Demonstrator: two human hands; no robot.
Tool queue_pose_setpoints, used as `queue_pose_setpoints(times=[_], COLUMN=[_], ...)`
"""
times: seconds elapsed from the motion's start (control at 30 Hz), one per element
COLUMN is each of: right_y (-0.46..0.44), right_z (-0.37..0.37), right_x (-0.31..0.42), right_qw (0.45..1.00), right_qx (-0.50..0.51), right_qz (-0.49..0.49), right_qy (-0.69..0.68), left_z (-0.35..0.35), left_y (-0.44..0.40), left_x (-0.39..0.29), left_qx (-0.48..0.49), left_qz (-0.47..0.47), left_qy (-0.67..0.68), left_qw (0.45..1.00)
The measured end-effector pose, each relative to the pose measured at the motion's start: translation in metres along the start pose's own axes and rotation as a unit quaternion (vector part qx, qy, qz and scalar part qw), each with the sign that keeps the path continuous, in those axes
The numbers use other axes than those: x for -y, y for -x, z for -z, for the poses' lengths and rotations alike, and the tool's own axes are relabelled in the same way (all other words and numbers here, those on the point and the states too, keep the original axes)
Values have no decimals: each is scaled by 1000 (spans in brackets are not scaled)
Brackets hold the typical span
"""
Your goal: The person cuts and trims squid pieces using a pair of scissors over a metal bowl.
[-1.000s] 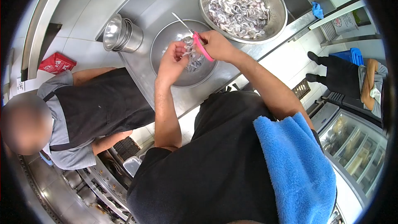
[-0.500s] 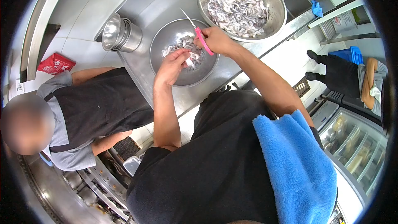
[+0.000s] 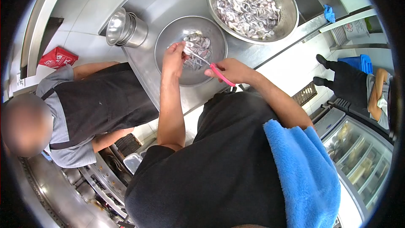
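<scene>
My left hand (image 3: 173, 60) is closed on a pale piece of squid (image 3: 188, 48), pinched over a wide steel bowl (image 3: 168, 36). In my right hand (image 3: 235, 70) is a pair of scissors with pink handles (image 3: 221, 75). Their blades reach left over the bowl to the squid piece at my left fingertips; whether they are cutting into it I cannot tell. More grey-white squid (image 3: 201, 42) lies in the bottom of the bowl. Behind and to the right, a large perforated steel colander (image 3: 291, 17) holds a heap of similar pieces (image 3: 249, 10).
Nested steel pots (image 3: 134, 31) stand left of the bowl on the steel counter (image 3: 147, 65). A blue cloth (image 3: 329, 13) lies at the counter's right edge. Close on my left stands a person in a dark apron (image 3: 101, 101). Another person (image 3: 356, 76) is farther right, near a glass-topped fridge (image 3: 358, 156).
My right hand has come down and toward me, swinging the scissors so the blades point left at the squid piece. My left hand has lifted slightly, and the view has shifted a little.
</scene>
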State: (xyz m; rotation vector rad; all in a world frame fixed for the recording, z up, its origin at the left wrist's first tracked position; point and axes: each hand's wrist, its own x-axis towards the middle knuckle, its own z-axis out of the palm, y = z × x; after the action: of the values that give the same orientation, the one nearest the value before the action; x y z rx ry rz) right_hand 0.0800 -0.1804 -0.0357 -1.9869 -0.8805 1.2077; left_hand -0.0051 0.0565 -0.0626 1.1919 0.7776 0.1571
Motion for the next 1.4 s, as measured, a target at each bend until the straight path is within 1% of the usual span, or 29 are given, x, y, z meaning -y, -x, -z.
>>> queue_pose_setpoints(times=[0.1, 0.47, 0.67, 0.77, 0.87, 0.97, 1.07, 1.13, 1.27, 1.37, 1.4], right_y=[8, 4, 4, -1, -2, 0, 4, 6, -1, 1, 2], right_z=[9, 12, 15, 12, 12, 12, 14, 13, 12, 11, 11], right_x=[9, 2, 1, -4, -7, -4, 4, 6, -3, -2, -1], right_qw=[998, 993, 992, 991, 991, 992, 991, 991, 995, 997, 996], right_qx=[8, 23, 10, 5, 3, 0, -12, -22, -41, -61, -71], right_qz=[-8, -17, -24, -27, -31, -22, -5, -4, -1, 10, 16], right_qy=[-70, -111, -127, -134, -128, -124, -133, -133, -91, -55, -43], left_z=[-6, -14, -23, -29, -36, -35, -38, -34, -36, -37, -38], left_y=[4, 8, 15, 20, 27, 25, 30, 29, 30, 28, 29], left_x=[-4, -9, -8, -8, -10, -2, -11, -5, -3, 2, -1], left_qx=[-14, 1, 55, 62, 54, 41, 37, 49, 45, 12, 21], left_qz=[-8, -5, 10, 7, -50, -145, -150, -161, -189, -202, -195], left_qy=[-2, -15, -31, -6, -79, -121, -148, -145, -155, -151, -122], left_qw=[1000, 1000, 998, 998, 994, 981, 977, 975, 969, 968, 973])
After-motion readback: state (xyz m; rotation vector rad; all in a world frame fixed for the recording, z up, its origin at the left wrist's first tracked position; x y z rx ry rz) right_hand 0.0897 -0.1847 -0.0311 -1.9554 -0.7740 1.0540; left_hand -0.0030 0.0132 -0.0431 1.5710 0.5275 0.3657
